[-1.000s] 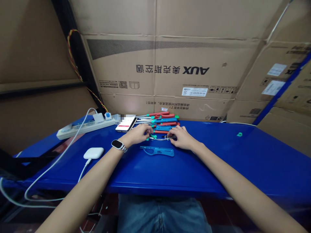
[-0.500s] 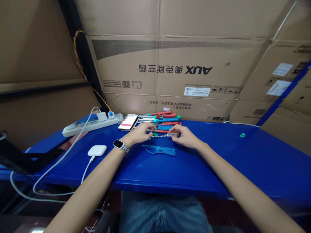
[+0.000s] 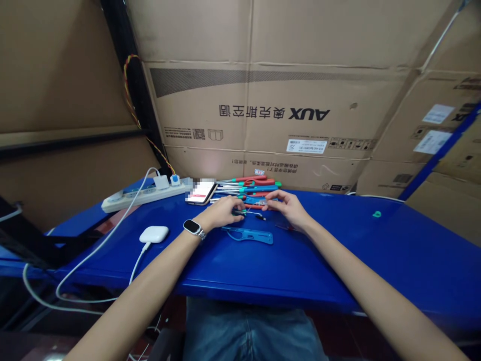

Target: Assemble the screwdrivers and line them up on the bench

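My left hand (image 3: 221, 213), with a watch on its wrist, is closed in a pinch on the green-tipped end of a small wire part (image 3: 252, 214) that lies on the blue table (image 3: 338, 250). To its right, my right hand (image 3: 287, 206) is raised a little, its fingers pinched on a small blue piece (image 3: 262, 201). A flat blue plastic shell (image 3: 248, 234) lies just in front of both hands. Behind them is a pile of red, blue and green handled tools (image 3: 251, 185).
A phone (image 3: 201, 192) and a white power strip (image 3: 145, 195) lie at the back left. A white charger case (image 3: 154, 234) with its cable sits to the left. A small green piece (image 3: 376, 214) lies far right. Cardboard boxes (image 3: 263, 115) wall the back.
My right hand has let go of the wire part's right end and lifted toward the tool pile, now pinching a small blue piece. My left hand keeps its hold. The view shifted slightly.
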A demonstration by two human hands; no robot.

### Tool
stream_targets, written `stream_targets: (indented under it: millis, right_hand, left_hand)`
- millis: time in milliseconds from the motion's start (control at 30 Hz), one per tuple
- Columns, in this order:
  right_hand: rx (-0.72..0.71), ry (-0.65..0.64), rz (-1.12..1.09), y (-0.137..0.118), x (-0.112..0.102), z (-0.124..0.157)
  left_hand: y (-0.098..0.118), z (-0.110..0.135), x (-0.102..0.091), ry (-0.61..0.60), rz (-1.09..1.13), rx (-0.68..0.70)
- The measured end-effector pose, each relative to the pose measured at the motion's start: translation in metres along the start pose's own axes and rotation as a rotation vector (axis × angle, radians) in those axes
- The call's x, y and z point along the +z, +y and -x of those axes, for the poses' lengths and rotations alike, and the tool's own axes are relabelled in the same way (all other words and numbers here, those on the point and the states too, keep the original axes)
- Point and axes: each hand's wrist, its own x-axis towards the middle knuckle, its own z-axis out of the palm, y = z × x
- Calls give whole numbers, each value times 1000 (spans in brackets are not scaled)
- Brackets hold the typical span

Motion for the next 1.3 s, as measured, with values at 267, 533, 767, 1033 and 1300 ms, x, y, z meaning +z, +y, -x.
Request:
stream_targets:
  millis: [267, 533, 767, 1033, 1300]
  right_hand:
    - [32, 65, -11, 3, -5, -3]
    - [0, 99, 120, 7, -6, -4]
    - [-62, -10, 374, 9, 2, 11]
    - [-171, -113, 664, 4, 16, 26]
    - [-297, -194, 877, -2, 25, 38]
  left_hand:
    - [4, -1, -6, 55, -73, 45]
    - [12, 11, -26, 116, 35, 116]
    - [12, 18, -29, 62, -15, 62]
    - [16, 34, -30, 36, -2, 58]
    - [21, 46, -29, -10, -30, 0]
